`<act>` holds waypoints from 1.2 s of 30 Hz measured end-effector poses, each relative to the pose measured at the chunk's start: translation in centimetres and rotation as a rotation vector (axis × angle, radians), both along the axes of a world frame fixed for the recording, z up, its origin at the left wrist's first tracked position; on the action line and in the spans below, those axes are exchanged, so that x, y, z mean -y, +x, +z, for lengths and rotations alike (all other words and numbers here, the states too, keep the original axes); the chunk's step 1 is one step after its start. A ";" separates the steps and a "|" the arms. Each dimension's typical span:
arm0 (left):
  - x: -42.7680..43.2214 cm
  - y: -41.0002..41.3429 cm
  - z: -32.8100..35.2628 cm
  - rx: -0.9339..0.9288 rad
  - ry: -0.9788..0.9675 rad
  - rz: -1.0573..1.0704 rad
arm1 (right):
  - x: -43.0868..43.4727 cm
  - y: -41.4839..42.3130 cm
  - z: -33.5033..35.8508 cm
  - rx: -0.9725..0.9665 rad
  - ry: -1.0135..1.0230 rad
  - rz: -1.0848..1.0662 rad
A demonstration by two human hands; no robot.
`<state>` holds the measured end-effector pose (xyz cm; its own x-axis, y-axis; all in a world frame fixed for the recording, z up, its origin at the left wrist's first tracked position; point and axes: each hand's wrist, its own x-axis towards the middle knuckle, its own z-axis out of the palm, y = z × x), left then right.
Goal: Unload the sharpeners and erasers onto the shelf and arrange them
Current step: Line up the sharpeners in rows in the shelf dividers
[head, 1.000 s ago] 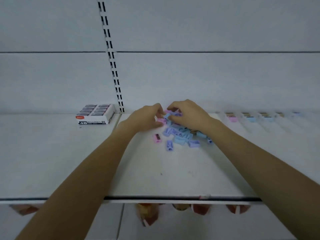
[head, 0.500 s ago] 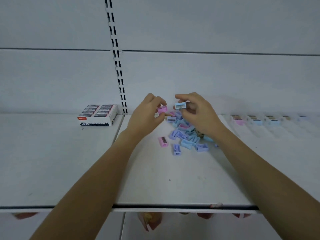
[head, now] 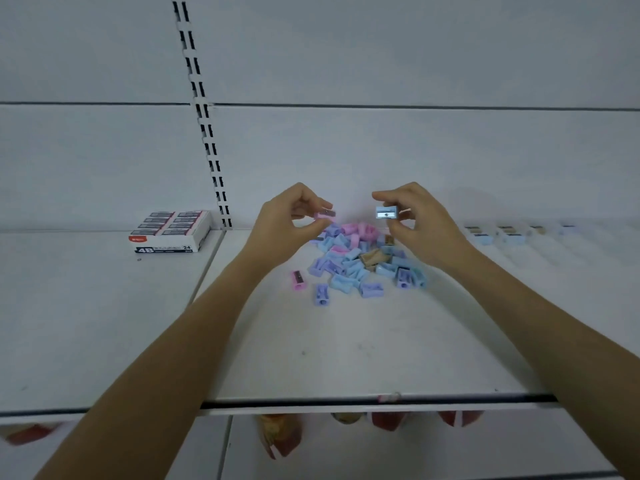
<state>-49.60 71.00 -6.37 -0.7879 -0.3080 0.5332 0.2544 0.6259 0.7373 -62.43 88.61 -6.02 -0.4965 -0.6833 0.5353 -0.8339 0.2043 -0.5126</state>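
Now left hand point(head: 287, 220) pinches a pink sharpener point(head: 325, 214), right hand point(head: 415, 223) a blue sharpener point(head: 387, 213), above the pile point(head: 360, 261).

Both my forearms were bare right up to the frame edge, no sleeves visible. My left hand point(head: 289, 223) and right hand point(head: 417, 225) were bare too: no gloves, rings, watch or wristbands. Nails were too small to make out. Nothing marked or taped on either arm. Rest of me was out of view.
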 end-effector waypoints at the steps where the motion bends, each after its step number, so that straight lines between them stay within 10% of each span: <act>1: -0.4 -0.3 0.1 0.010 0.014 -0.030 | -0.9 -0.5 0.1 -0.004 -0.002 -0.002; 16: -16.1 -13.5 2.6 0.148 -0.321 0.053 | -18.0 -13.3 1.1 -0.031 0.056 -0.082; 36: -26.6 -23.4 0.6 0.113 -0.004 0.069 | -24.7 -21.0 0.5 0.337 -0.096 -0.100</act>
